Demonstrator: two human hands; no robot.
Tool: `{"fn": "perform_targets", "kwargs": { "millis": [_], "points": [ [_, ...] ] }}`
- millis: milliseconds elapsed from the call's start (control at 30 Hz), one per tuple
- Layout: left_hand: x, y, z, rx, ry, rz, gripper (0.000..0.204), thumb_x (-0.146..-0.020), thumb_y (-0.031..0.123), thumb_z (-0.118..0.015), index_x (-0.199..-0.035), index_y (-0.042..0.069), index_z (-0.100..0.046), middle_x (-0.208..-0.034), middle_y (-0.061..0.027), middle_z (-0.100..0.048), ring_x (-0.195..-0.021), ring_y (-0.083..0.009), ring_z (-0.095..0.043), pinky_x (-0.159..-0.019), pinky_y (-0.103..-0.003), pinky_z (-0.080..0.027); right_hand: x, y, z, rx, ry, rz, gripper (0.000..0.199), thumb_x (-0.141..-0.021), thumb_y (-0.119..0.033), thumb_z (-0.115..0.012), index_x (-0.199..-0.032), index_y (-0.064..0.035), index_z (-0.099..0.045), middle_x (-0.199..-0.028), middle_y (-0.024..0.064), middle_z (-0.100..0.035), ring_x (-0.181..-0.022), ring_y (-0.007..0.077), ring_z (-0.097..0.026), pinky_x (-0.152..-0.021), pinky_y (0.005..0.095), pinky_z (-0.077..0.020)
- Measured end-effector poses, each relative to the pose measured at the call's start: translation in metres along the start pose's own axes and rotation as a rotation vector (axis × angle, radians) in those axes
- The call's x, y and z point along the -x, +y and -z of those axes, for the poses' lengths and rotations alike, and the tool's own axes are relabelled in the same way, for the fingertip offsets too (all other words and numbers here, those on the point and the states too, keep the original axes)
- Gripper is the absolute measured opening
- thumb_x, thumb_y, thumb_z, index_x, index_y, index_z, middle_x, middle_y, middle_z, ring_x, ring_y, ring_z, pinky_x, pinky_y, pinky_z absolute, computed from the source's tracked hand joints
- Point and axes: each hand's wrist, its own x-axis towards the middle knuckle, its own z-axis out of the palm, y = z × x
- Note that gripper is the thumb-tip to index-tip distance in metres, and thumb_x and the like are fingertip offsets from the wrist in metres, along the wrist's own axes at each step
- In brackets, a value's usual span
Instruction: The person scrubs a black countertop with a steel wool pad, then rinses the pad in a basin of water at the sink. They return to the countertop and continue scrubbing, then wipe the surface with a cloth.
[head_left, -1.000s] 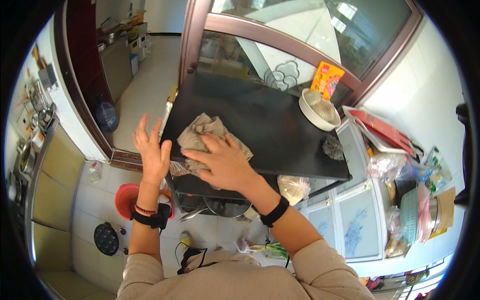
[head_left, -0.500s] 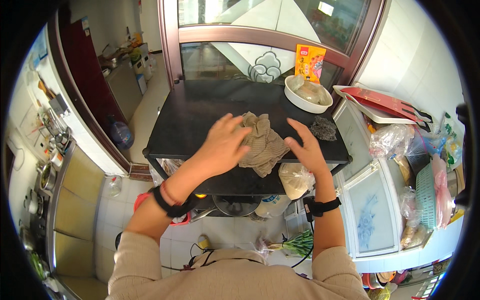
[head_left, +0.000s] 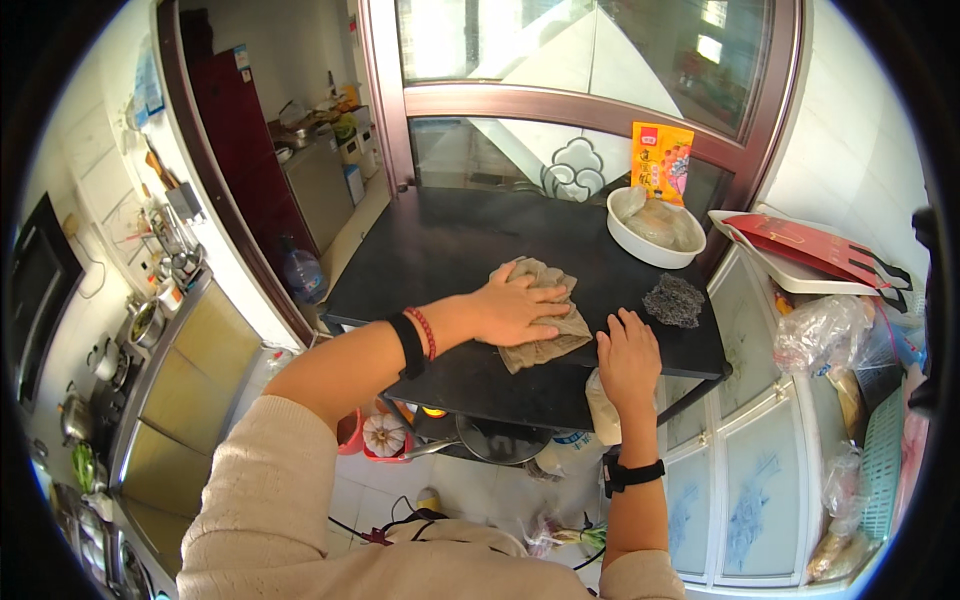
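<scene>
Left hand [head_left: 520, 308] lies flat and spread, pressing the brown cloth [head_left: 545, 330] onto the black tabletop [head_left: 430, 250]. Right hand [head_left: 628, 355] rests open-palmed just beside the cloth, gripping nothing.

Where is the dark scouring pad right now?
In the head view, the dark scouring pad lies on the right side of the black tabletop, in front of the white bowl and just beyond the right hand.

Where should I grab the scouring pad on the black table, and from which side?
Pinch the scouring pad at its raised middle, coming straight down from above. It lies flat and loose on the table, clear of the bowl and just beyond the right hand, so that hand probably reaches it most easily.
</scene>
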Motion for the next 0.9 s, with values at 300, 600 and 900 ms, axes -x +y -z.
{"fn": "perform_targets", "kwargs": {
  "millis": [300, 600, 900],
  "points": [
    [0.017, -0.094, -0.013, -0.128, -0.054, 0.451, 0.067, -0.103, 0.058, -0.028, -0.160, 0.023, -0.023, -0.167, -0.0159, -0.011, -0.153, -0.0369, -0.010, -0.120, -0.061, -0.006, -0.002, 0.006, 0.010, -0.062, -0.055, -0.038, 0.033, -0.092, -0.024, -0.064, -0.116, -0.0021, -0.067, -0.127, 0.0160, -0.063, -0.122, 0.0353, -0.057, -0.107, 0.0485, -0.0427],
    [0.039, -0.202, -0.020, -0.033, -0.092, 0.696, 0.086, -0.094, 0.073, -0.033, -0.161, 0.023, -0.015, -0.165, -0.0230, -0.012, -0.151, -0.0423, -0.014, -0.119, -0.058, -0.013, -0.007, -0.007, 0.009, -0.081, -0.067, -0.050, 0.035, -0.089, -0.022, -0.065, -0.116, -0.0001, -0.066, -0.128, 0.0182, -0.061, -0.123, 0.0375, -0.056, -0.107, 0.0504, -0.0414],
    [0.013, -0.205, -0.024, -0.102, -0.041, 0.461, 0.084, -0.092, 0.068, -0.044, -0.159, 0.019, -0.025, -0.160, -0.0217, -0.025, -0.149, -0.0422, -0.018, -0.118, -0.059, -0.013, -0.015, -0.008, 0.011, -0.050, -0.116, -0.098, 0.037, -0.086, -0.017, -0.063, -0.117, 0.0031, -0.064, -0.129, 0.0215, -0.060, -0.124, 0.0406, -0.054, -0.109, 0.0515, -0.0399]
  ]
}}
